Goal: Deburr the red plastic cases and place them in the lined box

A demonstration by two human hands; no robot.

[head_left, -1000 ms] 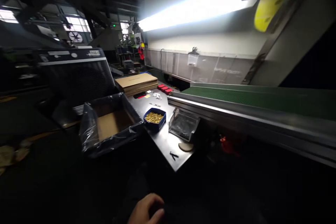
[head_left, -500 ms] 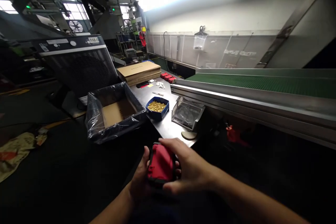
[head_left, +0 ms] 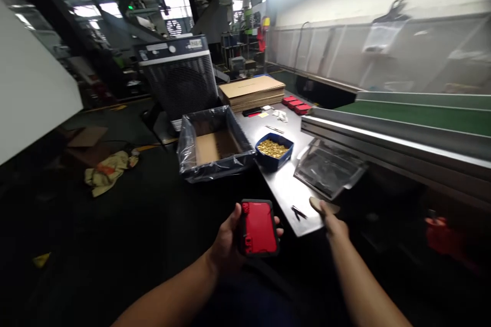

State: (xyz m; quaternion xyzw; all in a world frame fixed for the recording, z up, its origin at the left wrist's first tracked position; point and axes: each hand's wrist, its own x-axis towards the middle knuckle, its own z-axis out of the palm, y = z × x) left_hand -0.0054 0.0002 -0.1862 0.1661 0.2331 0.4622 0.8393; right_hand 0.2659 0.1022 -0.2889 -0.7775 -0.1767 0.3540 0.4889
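A red plastic case with a black border (head_left: 261, 227) lies face up in my left hand (head_left: 229, 232). The thumb is on its left edge, and fingertips show past its right edge. My right hand (head_left: 333, 222) has its fingers closed on a flat beige half-round piece (head_left: 316, 204) at the table's near right corner; the grip is partly blurred. Small dark tools or parts (head_left: 298, 212) lie on the metal table (head_left: 286, 189) between the hands. Beyond them stands a blue bin (head_left: 273, 163) of small brass-coloured parts.
A plastic-lined box (head_left: 215, 169) stands left of the blue bin. Cardboard sheets (head_left: 253, 89) and several red cases (head_left: 296, 106) are further back. A clear-sided tray (head_left: 326, 168) sits beside the green conveyor (head_left: 429, 120). A fan unit (head_left: 180, 76) stands behind the box.
My right hand has left the red case and moved right to the beige piece. My left hand alone holds the case. The view has turned left.
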